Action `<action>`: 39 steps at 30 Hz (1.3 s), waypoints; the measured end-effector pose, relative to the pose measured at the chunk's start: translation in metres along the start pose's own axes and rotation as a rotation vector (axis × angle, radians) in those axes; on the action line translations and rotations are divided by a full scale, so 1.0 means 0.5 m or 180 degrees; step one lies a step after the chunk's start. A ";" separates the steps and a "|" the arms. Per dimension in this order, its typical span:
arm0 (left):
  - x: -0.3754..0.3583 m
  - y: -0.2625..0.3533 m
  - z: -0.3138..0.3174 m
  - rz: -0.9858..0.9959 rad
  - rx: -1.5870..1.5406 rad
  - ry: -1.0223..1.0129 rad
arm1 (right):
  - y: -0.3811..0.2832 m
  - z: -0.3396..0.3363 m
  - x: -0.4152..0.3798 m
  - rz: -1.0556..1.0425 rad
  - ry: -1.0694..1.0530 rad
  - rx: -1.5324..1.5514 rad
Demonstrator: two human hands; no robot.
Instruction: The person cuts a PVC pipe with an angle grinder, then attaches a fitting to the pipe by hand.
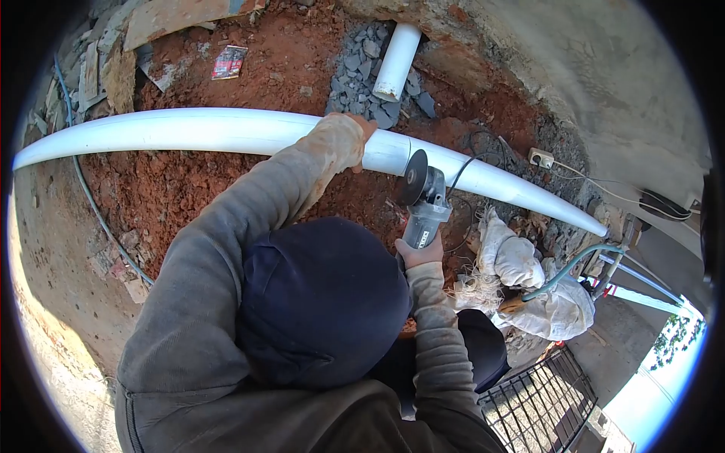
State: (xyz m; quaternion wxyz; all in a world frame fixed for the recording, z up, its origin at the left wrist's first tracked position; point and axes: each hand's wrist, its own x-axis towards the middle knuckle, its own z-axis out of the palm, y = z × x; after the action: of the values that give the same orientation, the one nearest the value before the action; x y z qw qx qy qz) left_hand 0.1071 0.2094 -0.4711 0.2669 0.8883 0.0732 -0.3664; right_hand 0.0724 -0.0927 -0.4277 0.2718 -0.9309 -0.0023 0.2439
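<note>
Left hand [355, 140]: pressed down on the long white PVC pipe [226, 130], fingers curled over its top just left of the cutting spot, clamped on the pipe to steady it.
Right hand [421, 253]: wrapped round the grey body of the angle grinder [424, 208], fingers closed tight on the grip.
Grinder disc [414, 177]: dark, standing on edge, touching or just beside the near side of the pipe — whether it has bitten in I cannot tell.
Pipe position: lies across the red earth [189, 189] from far left to lower right, well clear of the shorter white pipe stub [396, 60] sticking out of the grey gravel [362, 75] behind.
Cable: the grinder's black cord [472, 162] runs back toward a white socket box [541, 158] on the ground.
Nearby: white sacks [529, 279] at the right, a green hose [566, 268] and a black metal grille [536, 400] below.
Step in hand: by my reading, the cross-cut of the pipe is at its start, disc lined up beside the holding hand.
Next move calls for: a square, steady feed of the disc through the wall, the left hand kept off the disc's line — and the pipe held from rolling.
</note>
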 end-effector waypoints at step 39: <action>-0.074 0.047 0.038 -0.0152 0.0405 0.0643 | -0.053 -0.046 0.057 -0.0137 -0.0223 -0.0038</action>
State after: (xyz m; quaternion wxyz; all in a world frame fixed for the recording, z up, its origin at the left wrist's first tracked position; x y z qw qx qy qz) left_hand 0.0765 0.1820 -0.4470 0.1925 0.9339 0.0974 -0.2853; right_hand 0.1113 -0.0777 -0.4105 0.2712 -0.9232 -0.0333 0.2704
